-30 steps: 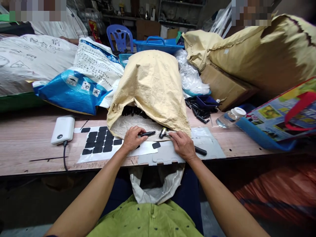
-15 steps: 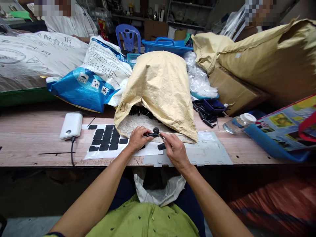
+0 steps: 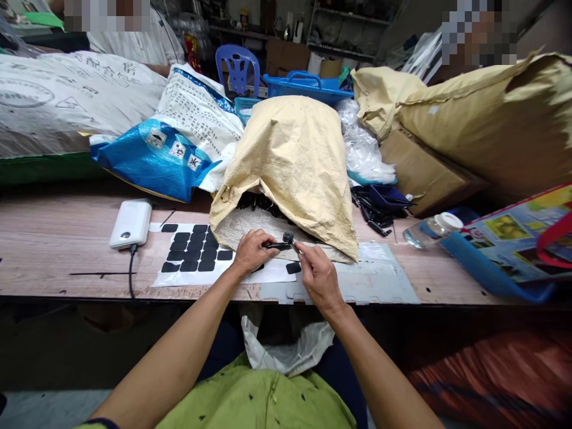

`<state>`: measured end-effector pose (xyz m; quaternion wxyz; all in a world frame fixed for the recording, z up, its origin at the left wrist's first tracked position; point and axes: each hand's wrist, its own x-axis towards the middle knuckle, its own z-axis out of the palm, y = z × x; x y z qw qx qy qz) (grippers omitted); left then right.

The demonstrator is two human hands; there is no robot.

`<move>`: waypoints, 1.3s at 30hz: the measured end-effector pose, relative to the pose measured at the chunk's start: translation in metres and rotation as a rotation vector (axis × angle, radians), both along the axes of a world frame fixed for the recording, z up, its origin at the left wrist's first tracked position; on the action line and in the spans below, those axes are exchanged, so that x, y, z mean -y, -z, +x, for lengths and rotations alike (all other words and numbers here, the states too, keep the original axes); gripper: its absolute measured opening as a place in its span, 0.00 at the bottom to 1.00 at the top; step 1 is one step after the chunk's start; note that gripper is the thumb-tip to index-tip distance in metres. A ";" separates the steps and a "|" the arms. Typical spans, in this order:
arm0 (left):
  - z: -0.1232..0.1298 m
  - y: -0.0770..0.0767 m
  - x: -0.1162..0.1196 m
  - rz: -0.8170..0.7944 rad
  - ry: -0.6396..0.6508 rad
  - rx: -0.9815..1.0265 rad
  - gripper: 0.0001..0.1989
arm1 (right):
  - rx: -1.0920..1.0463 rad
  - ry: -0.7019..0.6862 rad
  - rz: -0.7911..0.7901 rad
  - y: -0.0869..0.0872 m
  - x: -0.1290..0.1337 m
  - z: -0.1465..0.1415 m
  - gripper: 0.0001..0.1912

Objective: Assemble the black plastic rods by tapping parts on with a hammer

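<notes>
My left hand point(image 3: 252, 251) is closed on one end of a slim black part point(image 3: 279, 245). A round black knob-like piece point(image 3: 288, 237) sits at that part's far end; whether the two are joined I cannot tell. My right hand point(image 3: 319, 273) pinches a thin silvery piece point(image 3: 295, 245) that meets the round piece; its far end is hidden in the fingers. Both hands are just in front of the open mouth of a tan woven sack point(image 3: 295, 143), where dark pieces point(image 3: 259, 204) show inside. Under my left hand lies a white sheet of black rounded stickers point(image 3: 192, 250).
A white power bank point(image 3: 131, 223) with a cable is at left. To the right are loose black parts point(image 3: 370, 214), a clear bottle point(image 3: 431, 229) and a blue tray point(image 3: 482, 268). Printed sacks point(image 3: 179, 131) and a cardboard box point(image 3: 424, 167) stand behind. Other people sit across the table.
The view has shifted slightly. My hands keep the same grips, and the round black piece and silvery piece have moved slightly right relative to my left hand.
</notes>
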<state>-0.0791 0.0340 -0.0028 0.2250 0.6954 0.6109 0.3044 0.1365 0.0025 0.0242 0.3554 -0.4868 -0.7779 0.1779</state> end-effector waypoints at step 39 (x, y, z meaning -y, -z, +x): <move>0.003 0.000 0.001 0.017 -0.027 -0.060 0.08 | 0.461 -0.007 0.206 0.022 -0.033 0.071 0.13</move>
